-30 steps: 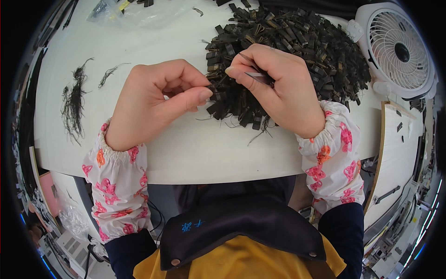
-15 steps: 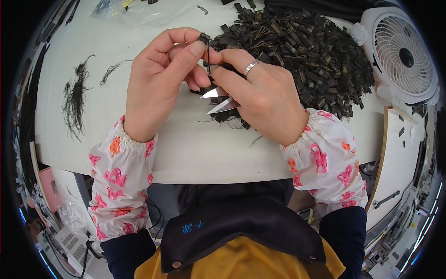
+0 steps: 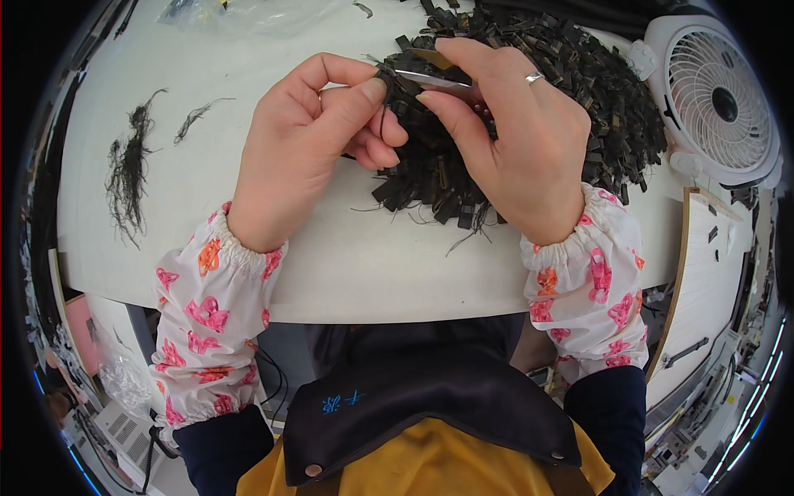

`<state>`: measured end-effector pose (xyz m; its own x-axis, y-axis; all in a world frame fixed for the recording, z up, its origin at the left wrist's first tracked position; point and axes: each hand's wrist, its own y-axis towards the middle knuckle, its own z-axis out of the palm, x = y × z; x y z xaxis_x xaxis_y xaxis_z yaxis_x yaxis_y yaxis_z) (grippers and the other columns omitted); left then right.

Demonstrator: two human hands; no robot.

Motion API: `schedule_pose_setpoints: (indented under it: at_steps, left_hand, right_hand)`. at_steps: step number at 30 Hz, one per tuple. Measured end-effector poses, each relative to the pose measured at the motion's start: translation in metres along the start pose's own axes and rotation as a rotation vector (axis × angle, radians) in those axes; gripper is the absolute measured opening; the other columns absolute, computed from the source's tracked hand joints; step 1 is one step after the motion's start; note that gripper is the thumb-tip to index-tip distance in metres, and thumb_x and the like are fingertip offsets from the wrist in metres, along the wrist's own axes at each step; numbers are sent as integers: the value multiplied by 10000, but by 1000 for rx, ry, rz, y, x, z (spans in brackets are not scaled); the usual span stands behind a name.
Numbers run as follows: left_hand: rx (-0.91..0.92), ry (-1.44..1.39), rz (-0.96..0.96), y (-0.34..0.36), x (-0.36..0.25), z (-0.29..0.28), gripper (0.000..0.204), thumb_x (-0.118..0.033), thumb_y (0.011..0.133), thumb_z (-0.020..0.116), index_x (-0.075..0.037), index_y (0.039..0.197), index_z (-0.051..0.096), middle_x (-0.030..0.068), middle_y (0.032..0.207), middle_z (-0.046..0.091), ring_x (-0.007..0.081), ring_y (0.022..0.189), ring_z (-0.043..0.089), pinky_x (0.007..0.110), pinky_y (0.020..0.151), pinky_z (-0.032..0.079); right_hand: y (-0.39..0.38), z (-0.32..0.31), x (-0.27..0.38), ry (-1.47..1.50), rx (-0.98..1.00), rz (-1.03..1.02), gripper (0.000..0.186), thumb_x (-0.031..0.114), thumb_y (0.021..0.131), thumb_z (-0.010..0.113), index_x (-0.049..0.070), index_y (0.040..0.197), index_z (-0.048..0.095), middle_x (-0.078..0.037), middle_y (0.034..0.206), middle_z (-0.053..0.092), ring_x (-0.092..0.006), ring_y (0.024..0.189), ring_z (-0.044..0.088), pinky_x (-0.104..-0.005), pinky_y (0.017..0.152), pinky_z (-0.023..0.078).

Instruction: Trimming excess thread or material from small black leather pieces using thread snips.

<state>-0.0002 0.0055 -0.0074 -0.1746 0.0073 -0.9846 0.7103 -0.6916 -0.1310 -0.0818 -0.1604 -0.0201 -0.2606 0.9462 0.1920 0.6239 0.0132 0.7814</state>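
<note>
Between the thumb and forefinger of my left hand (image 3: 302,149) is a small black fabric piece (image 3: 386,81) with a thin loop hanging below it. Loose threads stick out at its top. My right hand (image 3: 529,132) grips small metal scissors (image 3: 438,83). The blades point left, their tips right beside the upper end of the fabric piece. Whether they touch the threads, I cannot tell. Behind and below both hands spreads a big heap of similar black fabric pieces (image 3: 616,116), partly hidden by my right hand.
A tangle of black thread clippings (image 3: 128,174) lies on the white table (image 3: 372,281) at the left, a smaller wisp (image 3: 198,116) beside it. A white fan (image 3: 719,103) stands at the far right. Clear plastic (image 3: 256,21) lies at the back left.
My right hand has let go of the loop and moved up and right. The scissors, earlier below my fingers, now have their blades at the piece's top end. The left hand moved slightly right.
</note>
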Motion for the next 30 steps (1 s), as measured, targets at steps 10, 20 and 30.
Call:
schedule_pose_setpoints:
  at_steps: [10, 20, 30]
  left_hand:
    - [47, -53, 14, 1, 3, -3, 171, -157, 935, 521, 1, 998, 501, 87, 749, 645, 113, 609, 615, 207, 583, 494]
    - [54, -74, 24, 1, 4, -2, 177, -156, 938, 519, 11, 993, 500, 91, 757, 647, 113, 613, 616, 206, 581, 494]
    - [56, -69, 24, 0, 5, -1, 172, -148, 938, 517, 12, 997, 502, 95, 757, 647, 113, 614, 617, 202, 580, 494]
  right_hand:
    - [-1, -4, 4, -31, 63, -26, 322, 73, 698, 743, 58, 997, 627, -60, 703, 584, -196, 539, 564, -290, 479, 439]
    - [-1, -3, 4, -29, 49, -26, 321, 66, 694, 743, 55, 994, 628, -59, 702, 586, -193, 541, 567, -290, 481, 443]
    - [-1, -2, 6, -36, 55, -32, 333, 62, 689, 744, 65, 1002, 631, -53, 704, 593, -194, 534, 562, -287, 474, 443]
